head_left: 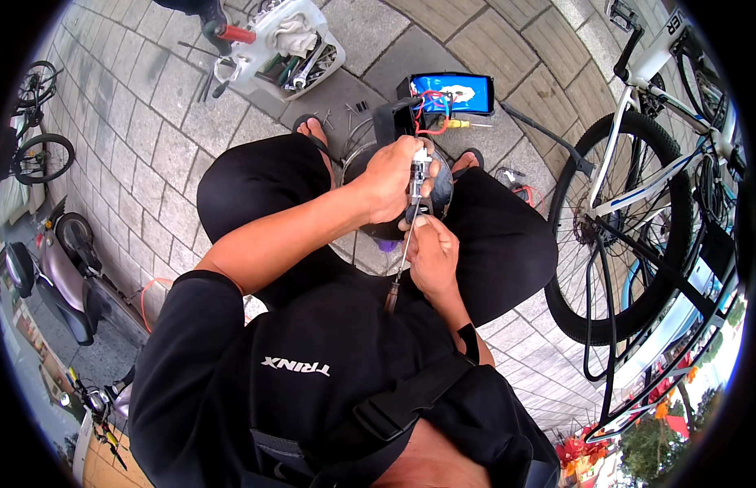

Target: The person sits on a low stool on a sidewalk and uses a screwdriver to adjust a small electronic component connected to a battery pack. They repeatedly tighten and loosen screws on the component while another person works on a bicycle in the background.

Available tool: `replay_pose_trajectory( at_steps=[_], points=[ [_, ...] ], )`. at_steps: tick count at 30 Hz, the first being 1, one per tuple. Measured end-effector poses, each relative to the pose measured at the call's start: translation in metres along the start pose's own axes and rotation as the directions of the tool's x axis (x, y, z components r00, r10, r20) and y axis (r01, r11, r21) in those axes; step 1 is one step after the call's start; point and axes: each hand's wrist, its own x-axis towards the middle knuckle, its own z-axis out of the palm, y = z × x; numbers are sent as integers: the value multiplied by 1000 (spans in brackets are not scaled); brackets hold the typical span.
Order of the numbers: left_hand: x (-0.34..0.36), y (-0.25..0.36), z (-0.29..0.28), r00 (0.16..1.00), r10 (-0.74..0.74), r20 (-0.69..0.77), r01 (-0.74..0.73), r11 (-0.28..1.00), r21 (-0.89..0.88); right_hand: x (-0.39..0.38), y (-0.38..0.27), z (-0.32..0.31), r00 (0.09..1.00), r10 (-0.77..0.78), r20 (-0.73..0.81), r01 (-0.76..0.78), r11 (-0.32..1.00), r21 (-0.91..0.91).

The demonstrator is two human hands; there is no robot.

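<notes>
My left hand grips a small metal part above a round dark hub-like piece between my knees. My right hand sits just below it and holds a thin screwdriver, its shaft pointing up at the metal part and its handle hanging down toward my chest. Red and black wires run from a black box next to a blue-topped case on the paving beyond my hands.
A white tub of tools stands on the paving at the back. A white bicycle is parked close on the right. Scooters and another bicycle line the left side. My feet in sandals flank the work.
</notes>
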Motion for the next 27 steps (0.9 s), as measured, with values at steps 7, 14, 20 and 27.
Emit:
replay_pose_trajectory(
  at_steps=[7,14,20,27],
  points=[
    [1,-3,1,1000,23,0,-23,999,28,-2,-3,13,938,-343,-36,286,833,-474],
    [1,0,2,999,1,-35,-2,1000,-23,-2,-11,6,994,-110,-12,101,945,-311],
    [1,0,0,999,15,30,-13,998,-66,-4,-11,8,994,-95,-50,76,953,-293],
    [2,-2,0,1000,29,-13,-29,999,-15,-5,-8,10,930,-367,-10,282,730,-622]
  ],
)
